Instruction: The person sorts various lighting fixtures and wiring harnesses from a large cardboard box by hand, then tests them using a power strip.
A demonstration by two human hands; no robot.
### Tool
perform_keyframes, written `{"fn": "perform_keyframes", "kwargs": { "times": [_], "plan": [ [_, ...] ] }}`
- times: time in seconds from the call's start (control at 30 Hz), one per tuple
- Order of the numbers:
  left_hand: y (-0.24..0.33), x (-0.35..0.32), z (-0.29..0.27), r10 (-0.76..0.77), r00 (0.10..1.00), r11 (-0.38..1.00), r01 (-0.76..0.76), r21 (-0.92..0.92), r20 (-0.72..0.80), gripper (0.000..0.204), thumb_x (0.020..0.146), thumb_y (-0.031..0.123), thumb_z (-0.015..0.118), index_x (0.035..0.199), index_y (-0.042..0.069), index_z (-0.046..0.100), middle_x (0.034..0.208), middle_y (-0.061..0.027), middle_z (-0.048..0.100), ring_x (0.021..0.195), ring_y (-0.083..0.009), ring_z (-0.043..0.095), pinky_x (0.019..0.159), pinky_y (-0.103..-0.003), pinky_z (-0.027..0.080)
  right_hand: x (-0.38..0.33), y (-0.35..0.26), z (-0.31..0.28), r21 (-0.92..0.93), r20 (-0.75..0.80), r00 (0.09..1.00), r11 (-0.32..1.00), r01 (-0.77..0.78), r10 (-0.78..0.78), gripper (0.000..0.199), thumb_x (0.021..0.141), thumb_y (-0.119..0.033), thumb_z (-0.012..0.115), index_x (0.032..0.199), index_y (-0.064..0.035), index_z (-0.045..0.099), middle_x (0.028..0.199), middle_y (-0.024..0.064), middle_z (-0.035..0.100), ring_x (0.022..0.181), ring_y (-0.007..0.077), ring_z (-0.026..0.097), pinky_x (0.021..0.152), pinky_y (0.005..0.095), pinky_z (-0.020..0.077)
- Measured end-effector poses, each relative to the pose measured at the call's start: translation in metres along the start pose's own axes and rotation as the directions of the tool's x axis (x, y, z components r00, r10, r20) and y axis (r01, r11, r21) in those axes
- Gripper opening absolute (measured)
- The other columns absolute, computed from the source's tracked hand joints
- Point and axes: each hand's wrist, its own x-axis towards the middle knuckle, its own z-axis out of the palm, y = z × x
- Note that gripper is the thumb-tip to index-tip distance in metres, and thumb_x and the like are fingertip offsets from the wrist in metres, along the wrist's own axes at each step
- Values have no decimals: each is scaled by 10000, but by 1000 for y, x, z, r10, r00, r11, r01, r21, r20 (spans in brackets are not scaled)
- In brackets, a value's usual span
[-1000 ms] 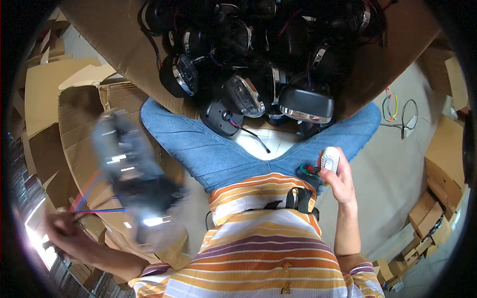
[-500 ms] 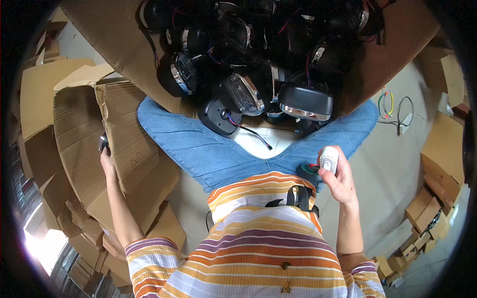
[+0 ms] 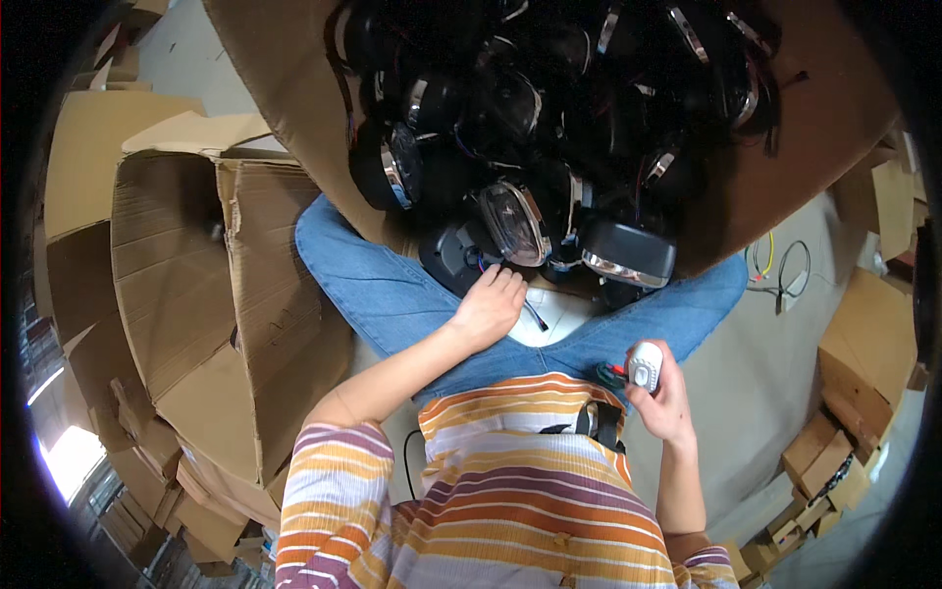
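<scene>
"Starting from the left, what do you see?"

"An open cardboard carton (image 3: 285, 344). Next comes a round black housing (image 3: 449, 257), lying at the near edge of a pile of black units (image 3: 510, 103). The left hand (image 3: 494, 306) reaches over its edge, above a thin cable (image 3: 539, 319)."

"Is this hand closed on something?"

"I cannot tell, because the fingertips are partly hidden."

"How will the housing handle?"

"Probably it is light and stiff, but the smooth shell may slip. I would hold it by the rim and not pull the cable, which looks delicate."

"And more to the right?"

"A clear-faced unit (image 3: 515, 224) leans beside it; I suppose its face scratches easily. The right hand (image 3: 667, 395), well apart from the left, is wrapped around a small white device (image 3: 645, 365). Its hard body should sit firmly in the palm."
</scene>
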Motion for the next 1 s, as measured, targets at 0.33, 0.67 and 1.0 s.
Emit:
{"fn": "perform_keyframes", "kwargs": {
  "times": [0.33,0.67,1.0],
  "plan": [
    [-32,-11,-93,-375,927,716,290,-635,0,236,805,188,468,953,33,565,874,-163,576,742,-244,577,644,-301,451,0,1,4,9,-15,1000,1000,10,-9,296,597,-21,478,889,-30,434,748,10,453,680,85,431,623,214,377],
    [-88,-201,-318,-460,-173,642,613,-461,-871,259,876,154,380,1026,-28,487,670,7,424,617,-55,376,596,-187,366,6,-5,7,-63,-66,998,998,-22,18,291,625,-6,487,908,-24,421,753,27,448,698,99,431,629,225,377],
    [-186,-251,-163,-805,220,395,892,-221,-551,252,842,180,435,978,-14,523,927,-139,548,865,-222,528,776,-304,410,4,-5,9,136,-72,996,990,-35,45,310,671,60,446,964,-15,376,762,47,421,541,109,491,500,228,429]
  ]
}}
